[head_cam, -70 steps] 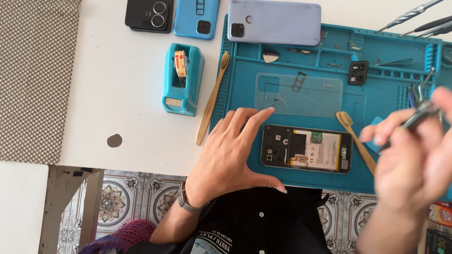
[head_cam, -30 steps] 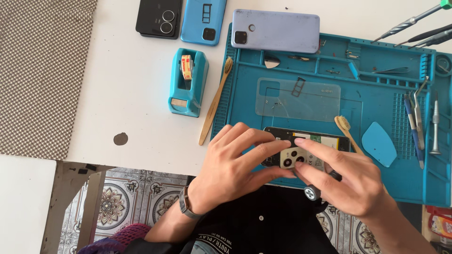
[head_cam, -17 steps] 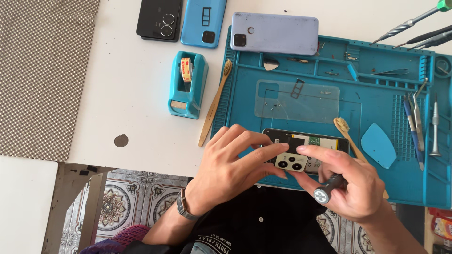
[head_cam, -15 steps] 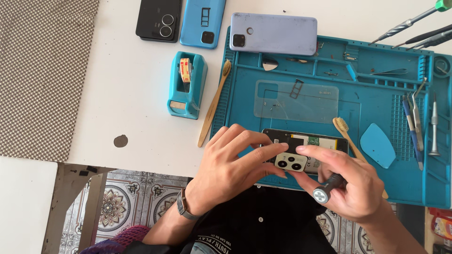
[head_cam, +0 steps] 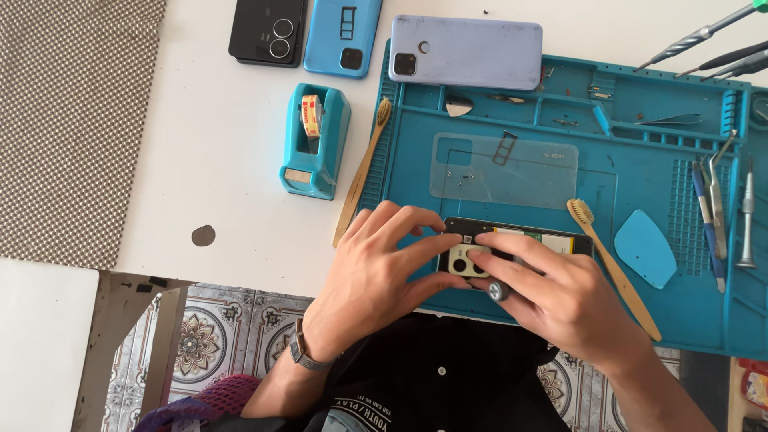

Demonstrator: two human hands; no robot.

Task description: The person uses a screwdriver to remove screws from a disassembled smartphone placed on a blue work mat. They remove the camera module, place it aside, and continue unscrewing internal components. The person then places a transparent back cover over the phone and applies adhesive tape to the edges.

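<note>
Both hands meet over an opened phone [head_cam: 528, 238] that lies at the near edge of the blue work mat [head_cam: 640, 312], at about 6 o'clock on it. The left hand [head_cam: 376, 276] lies flat beside the phone's left end, its fingertips [head_cam: 448, 239] pressing a pale camera cover [head_cam: 466, 262] with two round lens holes. The right hand [head_cam: 560, 300] comes in from 4 o'clock; its fingers rest on the same cover, and a dark screwdriver handle [head_cam: 498, 291] is tucked under its palm. The two hands touch each other at the cover, pinching it between them.

The mat has a row of shallow compartments along its far edge, at 12 o'clock: one holds a small dark pick [head_cam: 458, 105], others hold small metal bits too tiny to tell apart. In the mat's middle lies a clear plastic back cover [head_cam: 504, 170] with a few tiny screws on it. A bamboo brush [head_cam: 612, 268] lies at 3 o'clock of the phone, with a blue triangular pick [head_cam: 645, 258] just beyond it. Tweezers and drivers [head_cam: 720, 216] sit in the mat's right strip.

On the white desk [head_cam: 216, 160], at 10 o'clock of the left hand, a turquoise tape dispenser [head_cam: 314, 141] holds a roll of tape. A second bamboo brush [head_cam: 364, 170] lies along the mat's left edge. Three phones lie at 12 o'clock: black [head_cam: 268, 30], blue [head_cam: 344, 34] and lilac [head_cam: 468, 52].
</note>
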